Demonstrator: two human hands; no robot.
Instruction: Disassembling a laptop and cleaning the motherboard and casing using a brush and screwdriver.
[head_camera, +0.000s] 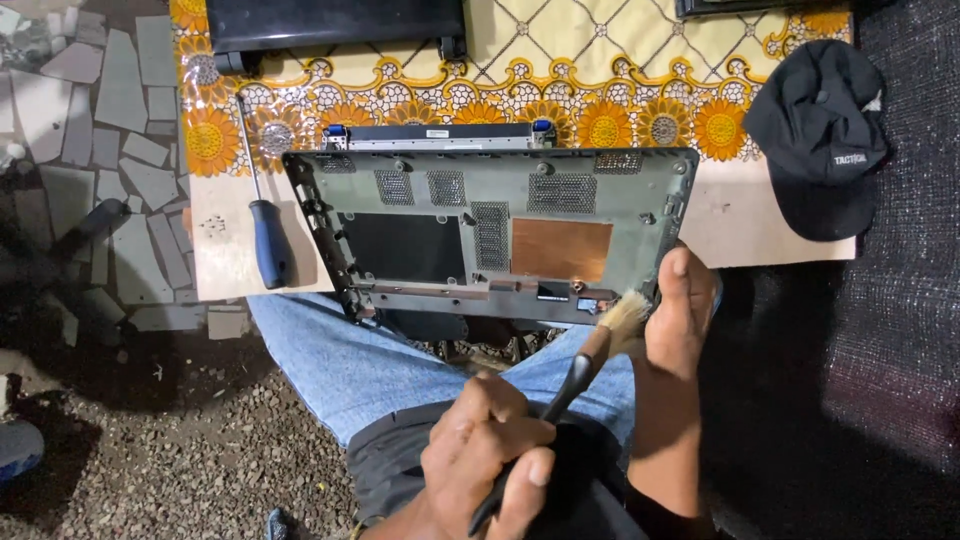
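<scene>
Left hand (490, 450) clamped on a brush (585, 365), bristles at the laptop base cover's (480, 230) corner; right hand (685, 310) grips that corner.

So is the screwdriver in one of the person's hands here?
No, the screwdriver lies untouched on the board, while the left hand holds the brush and the right hand grips the laptop cover.

Your cover (480, 225) leans between lap and table (770, 225); screwdriver (265, 225) lies left of it, cap (822, 135) right.
</scene>
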